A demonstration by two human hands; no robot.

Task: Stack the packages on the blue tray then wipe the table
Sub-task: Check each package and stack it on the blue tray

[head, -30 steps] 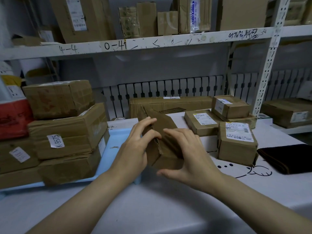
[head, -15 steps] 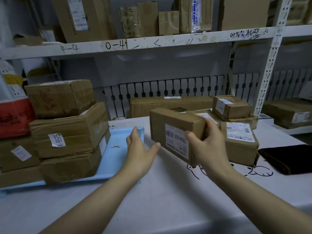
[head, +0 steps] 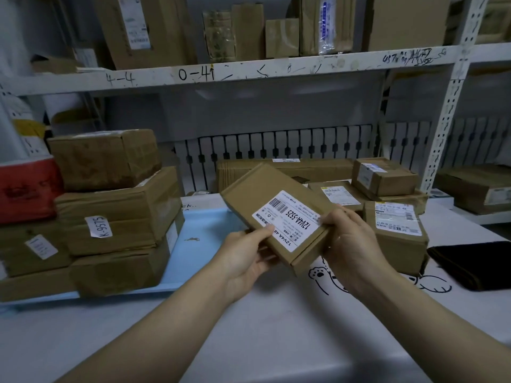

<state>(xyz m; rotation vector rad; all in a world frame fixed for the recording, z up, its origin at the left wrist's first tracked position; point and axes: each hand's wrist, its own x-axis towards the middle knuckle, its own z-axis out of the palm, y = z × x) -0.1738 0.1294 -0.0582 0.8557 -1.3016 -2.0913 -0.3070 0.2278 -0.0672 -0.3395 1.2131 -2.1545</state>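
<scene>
Two hands on one package: I see the flat brown box held clear of the table, tilted, its white label facing up toward the camera with the print reading "12V4A-5525". Left hand clasps the near-left corner, thumb laid over the label's edge, fingers curled beneath. Right hand closes on the near-right end, thumb on top beside the label. The box hangs above the right edge of the blue tray and the table surface just beside it. On the tray's left part I count a stack of brown packages, one tagged "K-9575", piled several high; the tray's right part is bare blue with a small scrap lying on it. On the table to the right stands a squat labelled box, near the right hand; I cannot tell whether they touch. Behind it lie a flat labelled package and a small box set on another package. A long carton lies along the back. A folded black cloth rests at the table's right edge. White shelving above carries more cartons, marked "4-4" and "0-41"
</scene>
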